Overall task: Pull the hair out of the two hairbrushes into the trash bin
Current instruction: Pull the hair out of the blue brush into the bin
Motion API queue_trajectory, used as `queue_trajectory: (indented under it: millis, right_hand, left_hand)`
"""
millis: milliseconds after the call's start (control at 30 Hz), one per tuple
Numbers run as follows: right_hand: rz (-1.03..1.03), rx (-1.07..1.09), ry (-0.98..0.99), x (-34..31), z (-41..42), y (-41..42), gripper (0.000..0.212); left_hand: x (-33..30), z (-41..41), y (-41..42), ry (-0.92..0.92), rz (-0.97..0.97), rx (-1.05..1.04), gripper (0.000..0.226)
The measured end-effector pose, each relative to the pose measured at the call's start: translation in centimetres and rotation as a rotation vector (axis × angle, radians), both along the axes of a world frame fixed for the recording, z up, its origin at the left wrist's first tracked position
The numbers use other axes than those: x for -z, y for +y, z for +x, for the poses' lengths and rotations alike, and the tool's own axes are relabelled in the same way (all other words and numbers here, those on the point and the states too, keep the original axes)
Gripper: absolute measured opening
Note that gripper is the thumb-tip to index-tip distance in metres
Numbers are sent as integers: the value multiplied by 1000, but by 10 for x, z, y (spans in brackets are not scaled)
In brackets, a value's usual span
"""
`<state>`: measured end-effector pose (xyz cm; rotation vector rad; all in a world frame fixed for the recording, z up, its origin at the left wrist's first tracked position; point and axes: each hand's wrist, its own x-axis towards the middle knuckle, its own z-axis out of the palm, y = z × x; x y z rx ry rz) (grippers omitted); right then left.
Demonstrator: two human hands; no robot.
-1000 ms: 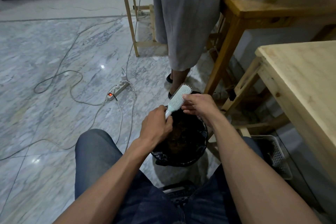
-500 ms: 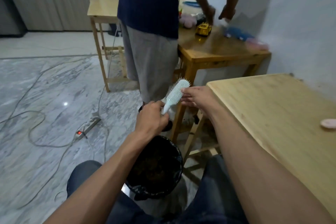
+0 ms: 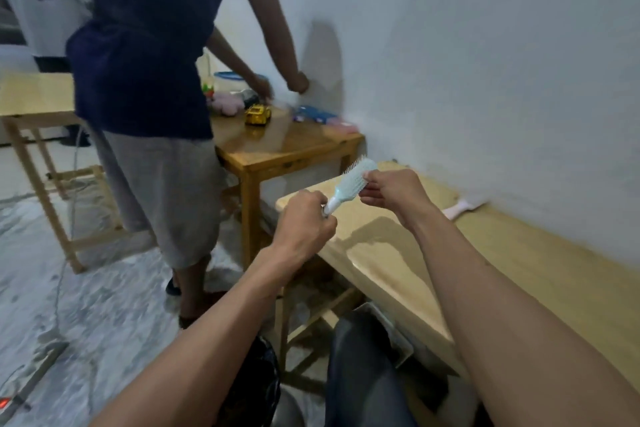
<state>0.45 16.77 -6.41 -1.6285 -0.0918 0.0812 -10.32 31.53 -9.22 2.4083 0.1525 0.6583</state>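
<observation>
Nearest us, at the bottom edge between our knees, we see the bin (image 3: 258, 388), dark-lined and well below our hands; what lies inside it cannot be made out. Above it, our left hand (image 3: 304, 222) is closed round the handle of the brush (image 3: 349, 184), holding it tilted up and away over the near corner of the table (image 3: 519, 270). Our right hand (image 3: 394, 189) sits at the head of the brush, fingers curled against its far side; whether they pinch hair or only steady the head, we cannot tell. The bristles look pale and we see no dark clump in them, so we judge this brush largely cleaned, though blur keeps us from being sure. It is now held away from the bin, so any hair pulled here would have to be carried back down. Farther along the table, near the wall, lies a pink thing (image 3: 462, 208) that may be the second brush; if so, it is not yet handled. We judge the task about half done.
</observation>
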Motion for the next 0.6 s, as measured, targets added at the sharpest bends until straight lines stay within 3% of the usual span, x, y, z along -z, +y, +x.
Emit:
queue_trajectory:
  millis: [600]
  right_hand:
    - [29, 416, 174, 19, 57, -210, 23]
  left_hand:
    - [9, 102, -185, 155, 178, 421, 27]
